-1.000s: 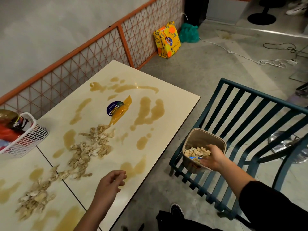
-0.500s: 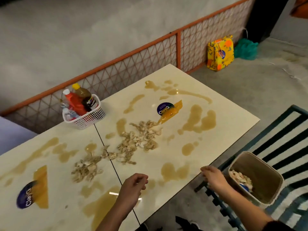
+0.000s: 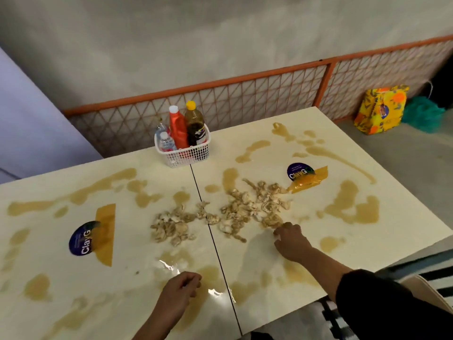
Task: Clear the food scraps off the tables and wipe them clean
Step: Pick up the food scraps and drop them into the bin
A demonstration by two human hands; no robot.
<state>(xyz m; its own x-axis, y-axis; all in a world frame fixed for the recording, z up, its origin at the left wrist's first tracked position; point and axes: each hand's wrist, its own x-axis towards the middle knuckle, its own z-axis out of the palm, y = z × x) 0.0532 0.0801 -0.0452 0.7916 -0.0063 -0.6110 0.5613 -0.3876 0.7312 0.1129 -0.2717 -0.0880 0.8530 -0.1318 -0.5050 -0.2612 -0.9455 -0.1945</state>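
- The right hand (image 3: 291,242) reaches out over the right table (image 3: 404,229) with its fingers bent down. Its fingertips (image 3: 282,230) touch the nearest lump of the food scraps (image 3: 245,209), but I cannot tell whether they pinch a piece.
- The scraps spread from just beyond those fingertips away to that hand's left, across the seam onto the left table (image 3: 132,244).
- The left hand (image 3: 180,289) sits nearer the person, beside the seam and well short of the scraps, loosely curled and holding nothing.
- Brown spills (image 3: 350,209) lie on either side of both hands.
- A white basket (image 3: 186,155) of bottles stands beyond the scraps.
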